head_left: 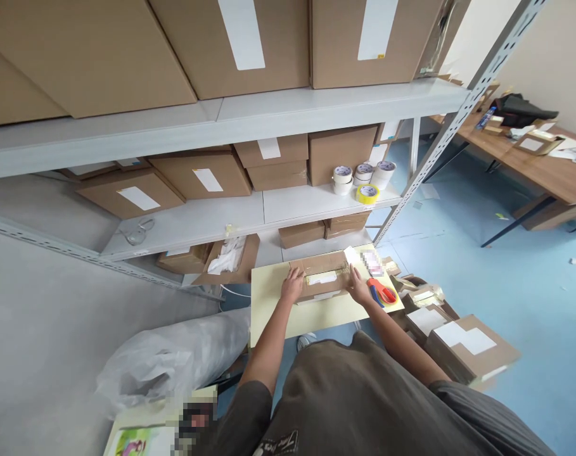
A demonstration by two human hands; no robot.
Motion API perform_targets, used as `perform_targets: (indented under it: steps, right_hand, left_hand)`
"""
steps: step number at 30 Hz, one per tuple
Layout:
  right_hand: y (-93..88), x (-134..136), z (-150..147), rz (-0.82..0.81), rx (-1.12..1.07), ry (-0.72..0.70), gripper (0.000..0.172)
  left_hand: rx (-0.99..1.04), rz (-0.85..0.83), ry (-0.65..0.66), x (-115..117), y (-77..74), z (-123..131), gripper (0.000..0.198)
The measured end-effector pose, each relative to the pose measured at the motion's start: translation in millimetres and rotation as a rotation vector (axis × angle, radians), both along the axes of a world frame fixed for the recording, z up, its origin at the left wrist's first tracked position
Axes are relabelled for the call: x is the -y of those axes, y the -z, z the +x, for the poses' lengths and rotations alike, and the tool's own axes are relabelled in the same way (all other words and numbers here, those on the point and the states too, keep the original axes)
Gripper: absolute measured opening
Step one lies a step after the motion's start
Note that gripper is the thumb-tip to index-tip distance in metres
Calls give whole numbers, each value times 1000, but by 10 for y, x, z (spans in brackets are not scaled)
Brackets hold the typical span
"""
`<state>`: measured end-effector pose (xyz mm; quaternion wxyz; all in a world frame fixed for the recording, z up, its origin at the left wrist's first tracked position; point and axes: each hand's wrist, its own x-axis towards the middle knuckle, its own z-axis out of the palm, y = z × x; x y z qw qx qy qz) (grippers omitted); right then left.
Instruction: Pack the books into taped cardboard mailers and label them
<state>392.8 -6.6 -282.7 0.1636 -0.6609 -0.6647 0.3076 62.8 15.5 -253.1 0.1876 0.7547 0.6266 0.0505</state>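
Note:
A long brown cardboard box (320,263) lies on a small pale-yellow table (268,320). A white label (322,277) and shiny tape show on its top. My left hand (293,285) grips the box at its left end, fingers bent over the top edge. At the opposite end my right hand (358,287) holds the box's right side. Just right of that hand lie scissors with orange-red handles (386,294), next to something blue. A white paper piece (351,254) sticks up by the box's far right corner.
Ahead stands a metal shelf (240,212) with cardboard boxes and several tape rolls, one a yellow roll (367,194). Stacked boxes (473,345) sit on the floor at right. A big roll of clear plastic wrap (187,348) lies at left. A brown desk (520,158) stands farther right.

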Motion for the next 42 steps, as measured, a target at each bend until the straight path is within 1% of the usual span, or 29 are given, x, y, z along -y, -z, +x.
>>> perform_targets:
  steps: [3, 8, 11, 14, 17, 20, 24, 26, 30, 32, 34, 38, 40, 42]
  right_hand:
    - [-31, -76, -41, -82, 96, -95, 96]
    - [-98, -223, -269, -193, 136, -143, 99]
    - [-109, -258, -405, -206, 81, -113, 91]
    - [-102, -242, -406, -137, -42, -24, 82]
    - [-108, -198, -234, -10, -119, 45, 80]
    - [-134, -158, 80, 85, -130, 82, 74]
    - [-141, -108, 599, 104, -90, 152, 69]
    - [-115, -77, 853, 89, -66, 181, 68]
    - [15, -31, 1276, 21, -25, 184, 63]
    - [129, -23, 1429, -41, -9, 170, 60]
    - [272, -17, 1532, -142, 20, 162, 57]
    - [592, 50, 1569, -349, 70, 140, 46]
    - [737, 111, 1514, -384, 74, 127, 41]
    - [863, 170, 1439, -381, 92, 124, 40]
  left_hand:
    - [14, -28, -58, 167, 70, 11, 51]
    - [-26, -33, -156, 286, 55, -32, 54]
    - [-57, -8, -254, 358, 97, -54, 55]
    - [-54, -9, -320, 373, 154, -70, 55]
    - [-14, -36, -330, 309, 182, -106, 56]
    - [30, -75, -325, 234, 196, -147, 57]
    - [77, -2, -290, 210, 213, -171, 61]
    - [63, -2, -279, 204, 214, -173, 65]
    - [13, -71, -290, 141, 218, -174, 68]
    - [5, -77, -305, 104, 234, -175, 67]
    - [10, -67, -324, 86, 255, -173, 66]
    - [23, -59, -372, 102, 284, -167, 65]
    - [24, -62, -384, 113, 291, -169, 65]
    - [24, -66, -386, 120, 301, -173, 65]
